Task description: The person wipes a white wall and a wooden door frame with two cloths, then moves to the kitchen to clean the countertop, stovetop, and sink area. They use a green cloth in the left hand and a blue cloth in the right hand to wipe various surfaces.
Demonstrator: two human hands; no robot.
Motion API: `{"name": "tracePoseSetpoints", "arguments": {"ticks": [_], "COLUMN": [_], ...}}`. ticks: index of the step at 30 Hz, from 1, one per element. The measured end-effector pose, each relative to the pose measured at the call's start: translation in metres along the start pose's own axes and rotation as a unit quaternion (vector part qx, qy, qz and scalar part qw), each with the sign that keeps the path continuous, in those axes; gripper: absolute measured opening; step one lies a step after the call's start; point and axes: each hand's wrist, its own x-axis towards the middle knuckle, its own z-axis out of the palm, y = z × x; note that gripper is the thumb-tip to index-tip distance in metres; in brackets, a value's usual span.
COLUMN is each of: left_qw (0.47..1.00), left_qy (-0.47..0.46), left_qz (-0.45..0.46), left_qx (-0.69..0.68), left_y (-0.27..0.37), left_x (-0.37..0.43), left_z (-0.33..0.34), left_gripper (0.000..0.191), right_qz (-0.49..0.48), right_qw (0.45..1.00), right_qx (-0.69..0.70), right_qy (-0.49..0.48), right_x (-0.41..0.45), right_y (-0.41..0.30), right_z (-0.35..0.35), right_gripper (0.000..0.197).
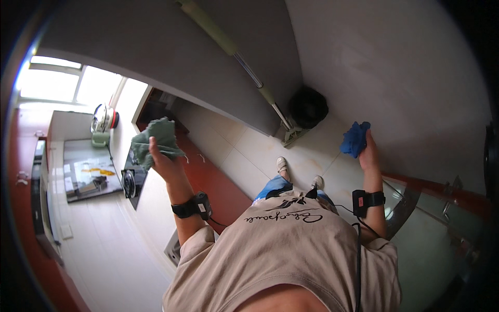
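Note:
A crumpled green cloth [158,134] is in my left hand [160,158], the thumb pressed over its front and loose folds standing out above the fingers. My right hand [368,152] grips a bunched blue cloth [354,139], raised off to the right near the pale wall. Both hands are held well apart, out in front of my body. The fingers behind each cloth are mostly hidden. A gas hob [134,183] lies past the green cloth on the left.
A flat mop [249,70] leans against a grey panel [218,93], beside a black bin [308,107] on the tiled floor [249,160]. Red cabinets [210,175] run along the left. At right stands a glass-fronted cabinet [429,218]. A pot [102,119] sits near the window.

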Motion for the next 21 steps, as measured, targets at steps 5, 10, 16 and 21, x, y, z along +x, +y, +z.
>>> {"name": "tracePoseSetpoints", "arguments": {"ticks": [5, 10, 16, 21], "left_qw": [0.984, 0.926, 0.730, 0.731], "left_qy": [0.043, -0.028, -0.071, -0.084], "left_qz": [0.175, 0.349, 0.521, 0.529], "left_qx": [-0.007, 0.140, 0.436, 0.423], "left_y": [0.001, -0.025, -0.031, -0.030], "left_x": [0.066, 0.105, 0.120, 0.121], "left_z": [0.046, 0.096, 0.105, 0.103], "left_gripper": [0.054, 0.063, 0.082, 0.085], "right_qz": [-0.004, -0.089, -0.312, -0.491], "right_qw": [0.994, 0.996, 0.925, 0.861], "right_qx": [0.079, 0.011, -0.209, -0.135], "right_qy": [0.079, -0.018, 0.063, 0.012], "right_x": [0.011, 0.029, 0.042, 0.061], "right_y": [0.020, 0.014, -0.024, -0.085], "right_z": [0.044, 0.106, 0.216, 0.319], "right_gripper": [0.049, 0.045, 0.051, 0.050]}}
